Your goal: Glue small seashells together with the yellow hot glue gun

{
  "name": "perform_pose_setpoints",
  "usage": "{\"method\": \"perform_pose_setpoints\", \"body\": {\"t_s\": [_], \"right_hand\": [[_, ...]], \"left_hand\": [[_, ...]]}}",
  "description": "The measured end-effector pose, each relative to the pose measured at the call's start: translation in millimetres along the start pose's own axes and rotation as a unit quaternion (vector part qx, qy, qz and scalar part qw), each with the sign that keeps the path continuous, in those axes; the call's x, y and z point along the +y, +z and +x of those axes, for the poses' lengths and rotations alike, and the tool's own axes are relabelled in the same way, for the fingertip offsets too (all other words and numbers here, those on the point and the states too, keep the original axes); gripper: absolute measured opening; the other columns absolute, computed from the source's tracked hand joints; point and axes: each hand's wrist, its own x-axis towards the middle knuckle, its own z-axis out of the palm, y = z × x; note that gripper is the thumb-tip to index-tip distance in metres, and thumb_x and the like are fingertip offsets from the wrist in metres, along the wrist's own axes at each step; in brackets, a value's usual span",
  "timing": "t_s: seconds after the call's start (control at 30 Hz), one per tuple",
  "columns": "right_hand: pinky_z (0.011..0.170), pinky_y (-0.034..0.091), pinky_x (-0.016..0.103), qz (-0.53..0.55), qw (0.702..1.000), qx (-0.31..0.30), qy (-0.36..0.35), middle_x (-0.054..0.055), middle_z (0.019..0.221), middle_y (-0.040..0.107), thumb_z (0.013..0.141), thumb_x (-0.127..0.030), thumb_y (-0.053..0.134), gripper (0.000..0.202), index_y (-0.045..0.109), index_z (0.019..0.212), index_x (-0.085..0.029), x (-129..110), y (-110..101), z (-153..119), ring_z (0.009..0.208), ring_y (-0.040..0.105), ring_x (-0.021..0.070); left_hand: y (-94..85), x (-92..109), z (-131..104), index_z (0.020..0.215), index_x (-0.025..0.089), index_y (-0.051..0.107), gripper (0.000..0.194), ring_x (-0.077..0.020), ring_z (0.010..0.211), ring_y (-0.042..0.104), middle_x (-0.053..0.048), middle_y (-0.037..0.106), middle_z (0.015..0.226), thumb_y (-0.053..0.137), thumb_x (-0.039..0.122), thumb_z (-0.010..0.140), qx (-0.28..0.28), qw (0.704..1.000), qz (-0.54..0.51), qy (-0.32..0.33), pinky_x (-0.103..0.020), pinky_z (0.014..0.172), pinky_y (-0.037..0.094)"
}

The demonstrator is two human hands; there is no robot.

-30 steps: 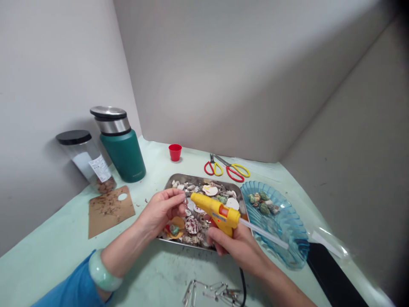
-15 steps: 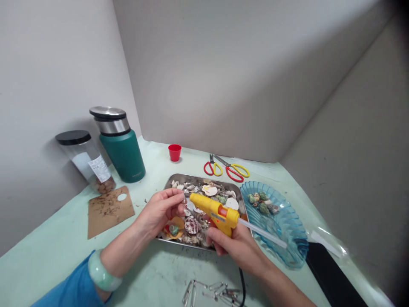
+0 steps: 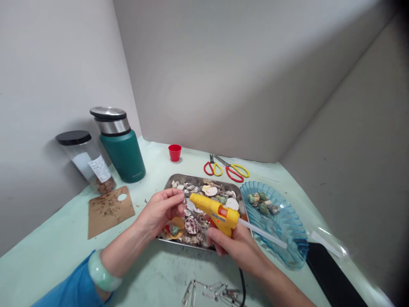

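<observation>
My right hand is wrapped round the handle of a yellow glue gun; a translucent glue stick sticks out of its back. The gun's nozzle points left, close to the fingertips of my left hand. Those fingertips are pinched together on something small that I cannot make out. Both hands are over a metal tray full of shells, among them a striped shell, a white shell and an orange shell with a green one on it.
A blue shell-shaped dish holding small green shells is on the right, beside a black flat object. Scissors and a red cup stand behind. Left are a green bottle, a jar and cardboard. Metal pins lie in front.
</observation>
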Motion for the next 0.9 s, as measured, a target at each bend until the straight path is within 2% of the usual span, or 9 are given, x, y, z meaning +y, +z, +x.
{"method": "perform_pose_setpoints", "body": {"t_s": [0.4, 0.9], "right_hand": [[0.047, 0.035, 0.022, -0.006, 1.0, 0.002, -0.013, -0.003, 0.054, 0.047, 0.08, -0.051, 0.056, 0.038, 0.057, 0.07, -0.014, 2.1, -0.7, -0.4, 0.048, 0.041, 0.0079], [0.047, 0.035, 0.021, -0.007, 1.0, 0.001, -0.018, -0.001, 0.057, 0.05, 0.079, -0.051, 0.056, 0.039, 0.057, 0.071, -0.013, 4.4, -0.2, 0.7, 0.048, 0.041, 0.0076]], "left_hand": [[0.5, 0.2, -1.3, 0.078, 0.014, 0.062, 0.014, -0.0053, 0.043, 0.053, 0.002, 0.06, 0.048, 0.071, 0.023, 0.072, -0.005, 1.0, 0.012, -0.003, -0.014, 0.048, 0.043], [-0.6, -0.8, 0.4, 0.081, 0.014, 0.06, 0.018, -0.0054, 0.043, 0.053, 0.002, 0.06, 0.049, 0.071, 0.025, 0.071, 0.0, 1.0, 0.027, -0.009, -0.013, 0.044, 0.04]]}}
